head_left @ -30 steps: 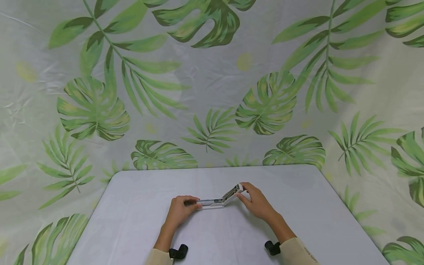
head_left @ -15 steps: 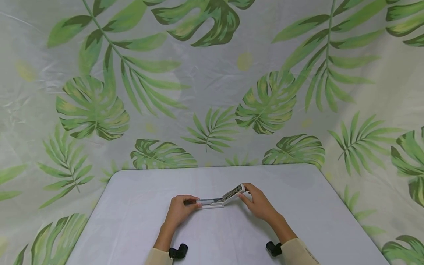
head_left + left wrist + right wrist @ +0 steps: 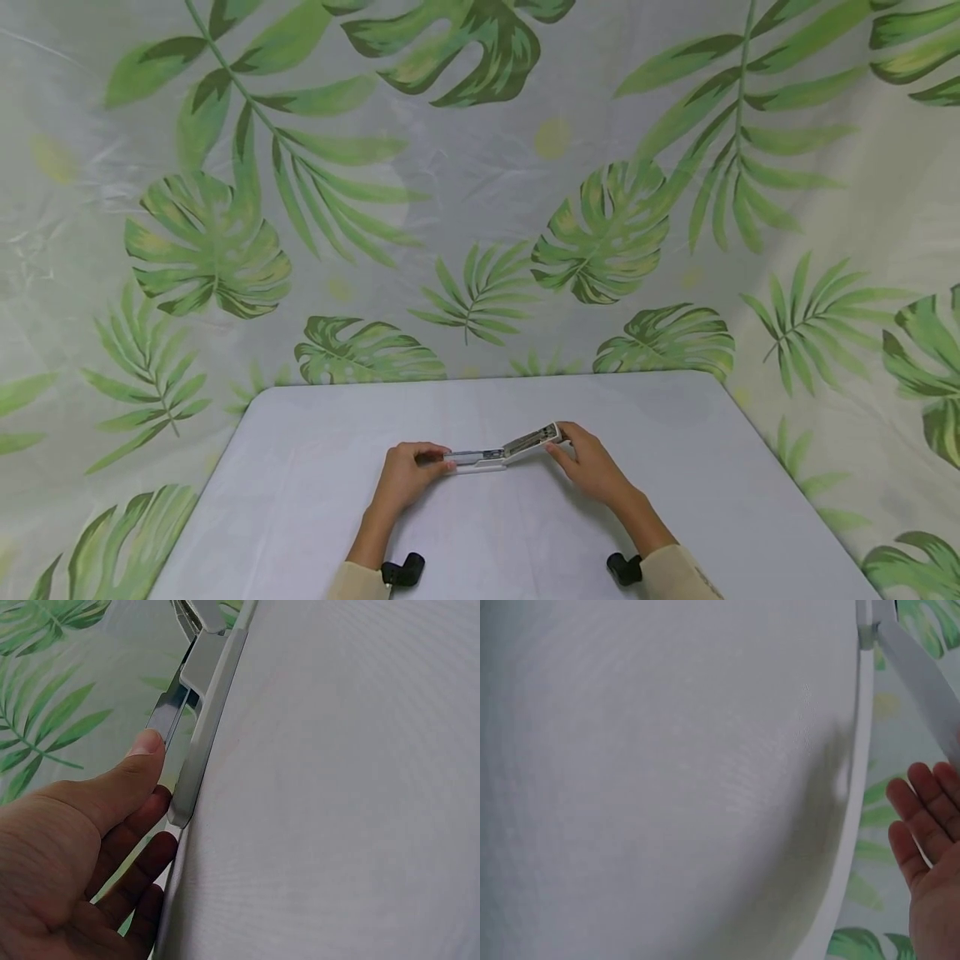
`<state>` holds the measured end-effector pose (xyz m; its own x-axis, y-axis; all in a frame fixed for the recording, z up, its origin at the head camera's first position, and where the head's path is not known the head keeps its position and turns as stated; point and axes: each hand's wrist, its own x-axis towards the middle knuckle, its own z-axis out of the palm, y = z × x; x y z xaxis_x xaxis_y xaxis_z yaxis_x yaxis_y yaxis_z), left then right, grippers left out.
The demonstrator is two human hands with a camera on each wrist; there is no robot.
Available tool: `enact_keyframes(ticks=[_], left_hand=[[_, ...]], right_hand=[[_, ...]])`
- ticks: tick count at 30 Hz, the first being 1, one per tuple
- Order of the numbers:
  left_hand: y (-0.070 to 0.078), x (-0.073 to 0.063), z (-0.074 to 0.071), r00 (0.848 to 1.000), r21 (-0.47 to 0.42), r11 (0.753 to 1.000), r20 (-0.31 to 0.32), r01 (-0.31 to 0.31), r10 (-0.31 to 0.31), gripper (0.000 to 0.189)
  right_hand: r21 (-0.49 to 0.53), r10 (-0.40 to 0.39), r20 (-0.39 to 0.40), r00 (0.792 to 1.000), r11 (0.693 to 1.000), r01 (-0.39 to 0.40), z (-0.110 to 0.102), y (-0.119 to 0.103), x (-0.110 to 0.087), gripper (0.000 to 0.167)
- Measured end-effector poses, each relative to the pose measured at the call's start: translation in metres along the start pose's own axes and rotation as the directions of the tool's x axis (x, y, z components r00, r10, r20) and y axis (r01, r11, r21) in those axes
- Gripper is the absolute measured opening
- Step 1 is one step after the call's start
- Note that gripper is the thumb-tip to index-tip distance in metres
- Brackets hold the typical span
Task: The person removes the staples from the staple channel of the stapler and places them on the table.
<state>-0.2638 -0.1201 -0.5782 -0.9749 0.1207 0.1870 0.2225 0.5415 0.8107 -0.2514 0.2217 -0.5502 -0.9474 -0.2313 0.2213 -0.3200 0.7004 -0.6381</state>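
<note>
A white stapler [image 3: 489, 460] lies opened out near the middle of the table, its top cover [image 3: 532, 442] swung back and tilted up to the right. My left hand [image 3: 405, 475] pinches the metal magazine at the left end. In the left wrist view the thumb of the left hand [image 3: 71, 832] lies on that metal magazine [image 3: 169, 712], above the pale base [image 3: 201, 757]. At the raised end of the cover, my right hand [image 3: 592, 467] grips with thumb and fingers. The right wrist view cuts off most of the right hand [image 3: 937, 847] beside the cover [image 3: 922, 682].
A white cloth covers the table [image 3: 315, 433], whose rounded far edge meets a leaf-patterned backdrop [image 3: 480, 192]. Black wrist cameras [image 3: 403, 571] sit at both beige sleeves [image 3: 678, 575].
My right hand has moved slightly right and down, bringing the stapler's raised cover to a lower angle. The left hand keeps its hold in the same place.
</note>
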Motion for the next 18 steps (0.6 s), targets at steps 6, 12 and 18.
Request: enact_keyframes(ticks=[6, 12, 18], left_hand=[[-0.0003, -0.0015, 0.0001, 1.000, 0.000, 1.000, 0.000, -0.001, 0.001, 0.020], [0.0005, -0.0023, 0.0001, 1.000, 0.000, 1.000, 0.000, 0.003, -0.003, 0.019], [0.0022, -0.0012, -0.0011, 1.000, -0.001, 1.000, -0.001, 0.002, -0.002, 0.019]], right_hand=[[-0.016, 0.026, 0.009, 1.000, 1.000, -0.026, 0.0021, 0.0048, -0.0042, 0.038], [-0.004, 0.071, 0.033, 0.997, 0.998, -0.070, 0.0022, 0.0074, -0.0071, 0.042], [0.011, 0.062, 0.033, 0.998, 0.998, -0.062, 0.0025, 0.0096, -0.0077, 0.040]])
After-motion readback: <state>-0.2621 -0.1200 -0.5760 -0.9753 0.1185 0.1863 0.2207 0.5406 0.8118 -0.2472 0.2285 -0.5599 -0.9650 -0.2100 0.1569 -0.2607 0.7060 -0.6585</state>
